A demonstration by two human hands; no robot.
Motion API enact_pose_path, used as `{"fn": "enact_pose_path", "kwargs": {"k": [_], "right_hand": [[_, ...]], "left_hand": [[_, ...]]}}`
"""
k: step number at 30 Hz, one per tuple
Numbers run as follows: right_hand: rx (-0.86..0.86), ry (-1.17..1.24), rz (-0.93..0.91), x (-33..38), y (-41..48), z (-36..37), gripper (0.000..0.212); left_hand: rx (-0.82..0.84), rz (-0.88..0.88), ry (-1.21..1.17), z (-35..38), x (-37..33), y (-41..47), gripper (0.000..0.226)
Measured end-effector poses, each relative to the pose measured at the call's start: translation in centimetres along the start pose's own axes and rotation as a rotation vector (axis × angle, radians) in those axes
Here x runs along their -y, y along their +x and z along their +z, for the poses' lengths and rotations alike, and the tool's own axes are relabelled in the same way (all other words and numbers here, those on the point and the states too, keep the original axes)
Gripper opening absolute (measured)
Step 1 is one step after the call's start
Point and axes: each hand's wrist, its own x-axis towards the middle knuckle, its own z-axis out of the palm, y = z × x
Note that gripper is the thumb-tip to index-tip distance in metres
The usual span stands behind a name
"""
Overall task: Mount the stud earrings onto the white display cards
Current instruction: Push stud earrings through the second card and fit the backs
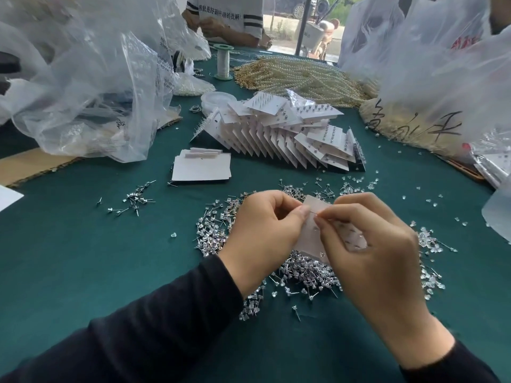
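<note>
Head view: a worktop [83,244] covered in dark teal cloth fills the scene, with daylight and greenery showing through an opening at its far end. Taking the long leaning row of filled white display cards [279,136] as the landmark: left of it lie crumpled clear plastic bags [91,87], behind it a heap of cream pearl strands [301,76] and a green-ended spool of thin wire [223,62], and beyond those a second person's torso in a striped-sleeve shirt [224,17]. Just in front-left of the row sits a flat stack of blank white cards [201,168]. Nearer the wearer spreads a loose pile of small silver stud earrings with clear stones [304,272]. Above that pile both hands hold a single white display card [318,230], tilted, faint marks on its face. The left hand [262,233] has its grip pinched on the card's upper edge; the right hand [370,244] has its grip closed, thumb and forefinger nipping a thin stud post against the card
</note>
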Motion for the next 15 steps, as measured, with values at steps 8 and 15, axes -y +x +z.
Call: {"fn": "enact_pose_path", "kwargs": {"k": [8, 15], "right_hand": [[-0.013, 0.058, 0.022, -0.11, -0.24, 0.29, 0.003], [-0.051, 0.040, 0.016, 0.08, -0.65, 0.83, 0.004]], "left_hand": [[-0.032, 0.045, 0.058, 0.22, 0.23, -0.24, 0.014], [-0.076, 0.095, 0.138, 0.27, 0.25, -0.49, 0.015]]}}
